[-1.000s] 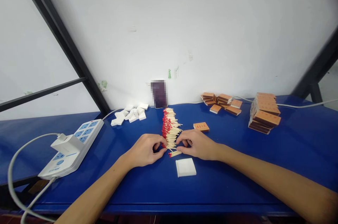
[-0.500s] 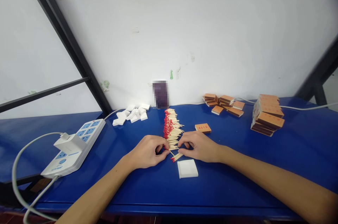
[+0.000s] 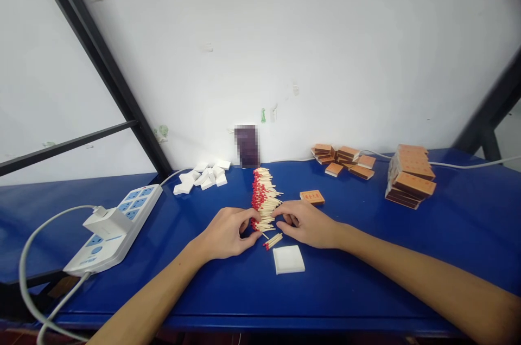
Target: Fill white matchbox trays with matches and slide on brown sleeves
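Note:
A long pile of red-headed matches (image 3: 266,201) lies on the blue table, heads to the left. My left hand (image 3: 228,232) is at the pile's near left side, thumb and index finger curled around some match heads. On the right, my right hand (image 3: 309,223) touches the stick ends with its index finger; its thumb is apart and its other fingers are curled. Just below the hands is a small separate bunch of matches (image 3: 272,241). Nearer me lies a white matchbox tray (image 3: 288,259). An orange matchbox sleeve (image 3: 312,197) sits beyond my right hand.
White trays (image 3: 203,176) are heaped at the back left. Several orange boxes (image 3: 345,158) lie at the back right, beside a larger stack (image 3: 411,177). A power strip (image 3: 134,201) with a plugged-in adapter and cable stands left. A pixelated dark object (image 3: 247,147) is by the wall.
My right hand has moved slightly away from the small bunch of matches, leaving it lying on the table, and its fingers are now at the pile's sticks. My left hand has barely moved.

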{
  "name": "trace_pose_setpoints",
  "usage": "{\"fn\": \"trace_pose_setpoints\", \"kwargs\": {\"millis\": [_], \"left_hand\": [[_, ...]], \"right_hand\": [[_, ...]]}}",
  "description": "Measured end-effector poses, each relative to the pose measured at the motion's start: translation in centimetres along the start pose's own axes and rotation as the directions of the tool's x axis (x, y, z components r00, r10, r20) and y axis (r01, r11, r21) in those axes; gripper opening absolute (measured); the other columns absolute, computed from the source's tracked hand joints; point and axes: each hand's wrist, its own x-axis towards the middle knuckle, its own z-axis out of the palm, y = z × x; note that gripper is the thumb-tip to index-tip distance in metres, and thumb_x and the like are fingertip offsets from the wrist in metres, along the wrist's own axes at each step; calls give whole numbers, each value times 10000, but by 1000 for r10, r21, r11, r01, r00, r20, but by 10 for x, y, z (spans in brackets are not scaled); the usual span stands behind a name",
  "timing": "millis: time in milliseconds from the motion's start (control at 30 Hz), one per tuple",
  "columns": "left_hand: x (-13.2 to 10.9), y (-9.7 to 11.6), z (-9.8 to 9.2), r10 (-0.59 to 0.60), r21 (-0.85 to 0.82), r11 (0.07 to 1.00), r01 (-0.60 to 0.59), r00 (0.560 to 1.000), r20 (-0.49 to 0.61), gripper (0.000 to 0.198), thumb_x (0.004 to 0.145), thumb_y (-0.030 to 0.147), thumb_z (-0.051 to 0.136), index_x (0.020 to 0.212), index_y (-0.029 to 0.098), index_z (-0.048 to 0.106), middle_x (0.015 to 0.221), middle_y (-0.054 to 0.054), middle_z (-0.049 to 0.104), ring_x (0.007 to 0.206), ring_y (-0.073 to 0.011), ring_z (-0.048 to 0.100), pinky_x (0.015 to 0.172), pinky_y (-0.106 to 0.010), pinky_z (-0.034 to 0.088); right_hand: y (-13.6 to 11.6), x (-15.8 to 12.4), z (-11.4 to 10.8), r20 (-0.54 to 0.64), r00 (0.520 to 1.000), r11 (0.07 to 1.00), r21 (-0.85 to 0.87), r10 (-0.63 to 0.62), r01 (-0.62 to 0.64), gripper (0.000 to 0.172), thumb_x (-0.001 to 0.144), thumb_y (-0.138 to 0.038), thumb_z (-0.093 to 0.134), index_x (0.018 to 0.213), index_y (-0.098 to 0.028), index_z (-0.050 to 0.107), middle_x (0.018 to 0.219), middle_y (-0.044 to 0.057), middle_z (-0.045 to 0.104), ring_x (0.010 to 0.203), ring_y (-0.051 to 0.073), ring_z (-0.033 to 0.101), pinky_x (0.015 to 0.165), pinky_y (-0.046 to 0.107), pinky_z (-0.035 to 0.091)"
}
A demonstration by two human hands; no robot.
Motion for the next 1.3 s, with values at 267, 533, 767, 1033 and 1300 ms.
{"fn": "trace_pose_setpoints", "kwargs": {"millis": [267, 533, 767, 1033, 1300], "left_hand": [[0, 0, 1, 8, -26, 1000, -8, 1000, 12, 109, 895, 296, 590, 841, 201, 596, 596, 69, 468, 526, -85, 427, 553, -217, 313], [-1, 3, 1, -19, -48, 999, 19, 1000, 7, 156, 875, 301, 591, 809, 196, 497, 596, 74, 466, 524, -86, 427, 543, -217, 297], [-2, 1, -3, -21, -109, 994, 16, 999, -45, 133, 879, 274, 554, 817, 203, 461, 596, 77, 445, 514, -90, 386, 536, -224, 285], [-4, -4, -6, -3, -95, 995, -4, 998, -68, 177, 875, 254, 555, 758, 196, 435, 597, 73, 440, 516, -85, 369, 542, -230, 281], [-3, 4, -7, 33, -78, 996, -33, 999, -7, 111, 847, 221, 587, 956, 199, 584, 592, 78, 420, 506, -89, 389, 536, -226, 297]], "right_hand": [[0, -1, 1, -16, 999, 999, -11, -35, 34, 175, 872, -173, 567, 986, -169, 699, 627, -36, 523, 561, 106, 462, 581, 234, 363], [12, 8, -4, -282, 952, 905, -364, 118, -220, 260, 901, -130, 507, 1112, -160, 655, 985, 60, 624, 804, 157, 593, 731, 281, 447], [24, 22, -12, -126, 970, 777, -581, 209, -243, 262, 941, -241, 499, 1102, -170, 693, 1063, 116, 631, 991, 249, 546, 803, 343, 436], [19, 5, -18, -122, 986, 828, -536, 117, -165, 259, 932, -198, 482, 1058, -161, 706, 1003, 103, 662, 924, 234, 571, 821, 361, 413], [-10, -11, -18, 201, 977, 991, -93, -76, 96, 183, 912, -259, 567, 980, -168, 710, 681, -12, 610, 560, 100, 509, 575, 227, 391]]}}
